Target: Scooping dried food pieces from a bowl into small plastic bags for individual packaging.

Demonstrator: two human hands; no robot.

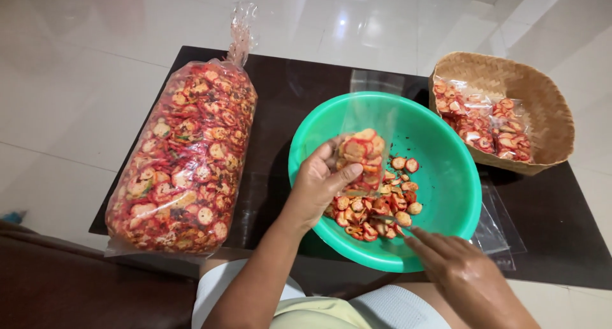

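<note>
My left hand [322,182] grips a small clear plastic bag [362,157] partly filled with red-coated round snack slices, held upright over a green plastic bowl [446,176]. Loose snack slices [376,211] lie in the bowl's bottom. My right hand [456,265] reaches over the bowl's near rim, fingertips touching the loose slices; whether it pinches any is hidden.
A big clear sack of the same snack [185,157] lies on the left of the dark low table [554,227]. A woven basket [542,93] at the right holds filled small bags [481,122]. Empty clear bags [500,230] lie beside the bowl. White tiled floor surrounds the table.
</note>
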